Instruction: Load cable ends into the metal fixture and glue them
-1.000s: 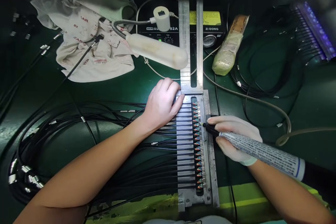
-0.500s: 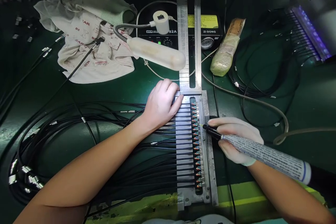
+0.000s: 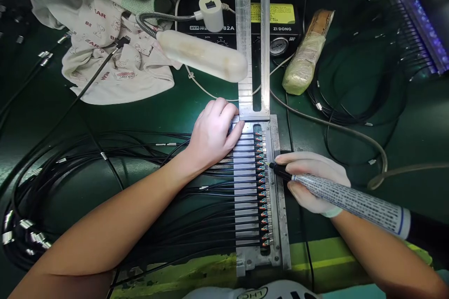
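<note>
Slotted silver metal fixture [image 3: 244, 257] lay just left of the gloved right hand [image 3: 315, 182], black cables [image 3: 224, 189] with coloured wire ends [image 3: 264, 207] laid across it. Right hand grasped a thick grey printed pen-shaped tool [image 3: 340, 197], its tip near the wire ends. Left hand [image 3: 213, 128] rested curled at fixture's far left edge; gripping or not, could not tell. Beyond it: white tubular lamp [image 3: 206, 56], black control box [image 3: 286, 30].

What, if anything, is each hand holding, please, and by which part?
Right hand: a white, black-printed pen-shaped tool, near its black front end. Left hand: on the silver metal fixture; grip cannot be told.
</note>
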Motion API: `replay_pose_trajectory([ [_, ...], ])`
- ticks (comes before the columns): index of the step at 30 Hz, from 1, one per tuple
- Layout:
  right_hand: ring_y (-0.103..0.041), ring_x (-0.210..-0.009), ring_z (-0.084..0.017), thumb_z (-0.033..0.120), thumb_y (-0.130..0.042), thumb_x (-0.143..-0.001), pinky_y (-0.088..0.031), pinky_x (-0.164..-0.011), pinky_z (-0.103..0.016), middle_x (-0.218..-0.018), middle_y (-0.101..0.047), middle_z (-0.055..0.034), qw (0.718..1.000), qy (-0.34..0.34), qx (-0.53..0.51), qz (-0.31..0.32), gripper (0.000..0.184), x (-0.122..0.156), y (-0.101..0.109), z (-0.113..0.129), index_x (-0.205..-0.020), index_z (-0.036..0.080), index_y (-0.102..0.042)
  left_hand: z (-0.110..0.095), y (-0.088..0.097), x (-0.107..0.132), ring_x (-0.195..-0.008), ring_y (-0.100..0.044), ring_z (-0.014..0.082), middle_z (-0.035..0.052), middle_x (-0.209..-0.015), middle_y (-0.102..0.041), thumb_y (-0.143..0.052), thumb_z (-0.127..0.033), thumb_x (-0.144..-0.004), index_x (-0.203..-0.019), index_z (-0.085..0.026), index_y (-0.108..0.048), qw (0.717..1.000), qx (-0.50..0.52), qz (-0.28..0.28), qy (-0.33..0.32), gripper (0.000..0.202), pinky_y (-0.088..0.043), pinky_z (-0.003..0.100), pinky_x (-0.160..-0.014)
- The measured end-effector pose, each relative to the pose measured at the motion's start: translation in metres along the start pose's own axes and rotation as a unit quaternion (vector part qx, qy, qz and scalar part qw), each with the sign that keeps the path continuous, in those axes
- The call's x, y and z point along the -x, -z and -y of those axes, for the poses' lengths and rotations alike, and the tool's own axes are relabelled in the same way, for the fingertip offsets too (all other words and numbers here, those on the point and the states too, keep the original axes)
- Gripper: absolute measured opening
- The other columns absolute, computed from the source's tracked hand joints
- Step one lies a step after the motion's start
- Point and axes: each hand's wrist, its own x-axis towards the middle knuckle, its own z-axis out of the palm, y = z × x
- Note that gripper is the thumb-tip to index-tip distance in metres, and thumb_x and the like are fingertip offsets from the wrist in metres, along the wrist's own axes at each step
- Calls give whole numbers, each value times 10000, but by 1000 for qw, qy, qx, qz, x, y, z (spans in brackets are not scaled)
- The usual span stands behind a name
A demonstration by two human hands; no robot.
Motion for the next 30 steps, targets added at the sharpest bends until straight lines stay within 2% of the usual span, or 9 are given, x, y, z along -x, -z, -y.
replay_pose_trajectory([
  [13, -717, -912, -233, 130, -734, -754, -640, -775, -359, -1082, -713, -93, 1000, 6, -4, -2, 299, 2, 1, -3, -1045, 170, -681, 0, 1, -1, -966, -523, 232, 99, -1000, -562, -468, -355, -985, -997, -150, -563, 1000, 8, 2, 2, 226, -442, 359, -849],
  [22, -717, -913, -221, 134, -742, -769, -635, -775, -350, -1051, -717, -111, 1000, 1, -1, 10, 224, 1, 2, 0, -983, 126, -673, 0, 1, -2, -979, -521, 233, 101, -1014, -564, -464, -351, -987, -999, -149, -562, 1000, 10, 4, 4, 225, -443, 368, -861],
  [30, -716, -916, -223, 123, -747, -756, -639, -783, -355, -1054, -716, -114, 1000, 5, 1, 13, 234, 0, 2, -2, -979, 123, -676, 0, 2, -1, -980, -522, 236, 104, -1014, -567, -459, -348, -987, -1002, -146, -564, 1000, 9, 5, 3, 228, -445, 371, -861],
])
